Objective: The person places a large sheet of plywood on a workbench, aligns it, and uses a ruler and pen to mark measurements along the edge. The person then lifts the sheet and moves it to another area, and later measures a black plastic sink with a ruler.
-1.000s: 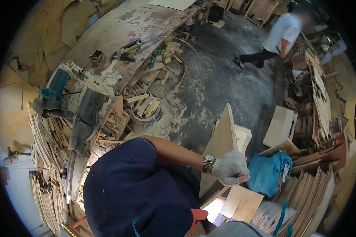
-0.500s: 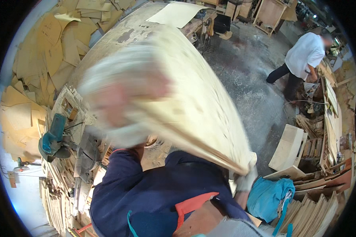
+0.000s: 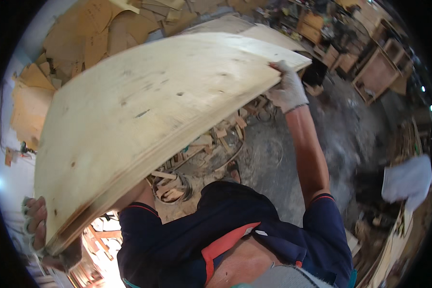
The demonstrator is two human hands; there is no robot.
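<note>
A wide, pale plywood board (image 3: 149,101), with knots and dark marks on its face and a layered near edge, slants across the left and middle of the view. At its lower left corner, my left hand (image 3: 36,222) is closed around the end, with bare fingertips showing from a light glove. My right hand (image 3: 290,90), also in a light glove, grips the near edge by the far right corner, thumb on the top face. The fingers beneath the board are hidden. Whether this is one thick board or several sheets together, I cannot tell.
A round basket (image 3: 174,188) of wood offcuts stands on the floor under the board. Flat tan sheets (image 3: 89,41) cover the upper left. Wooden frames (image 3: 377,74) lie at the upper right. A person's white shirt (image 3: 408,180) shows at the right.
The board has swung round: its left end has dropped to the lower left with my left hand, while my right hand has risen with the other end toward the upper right.
</note>
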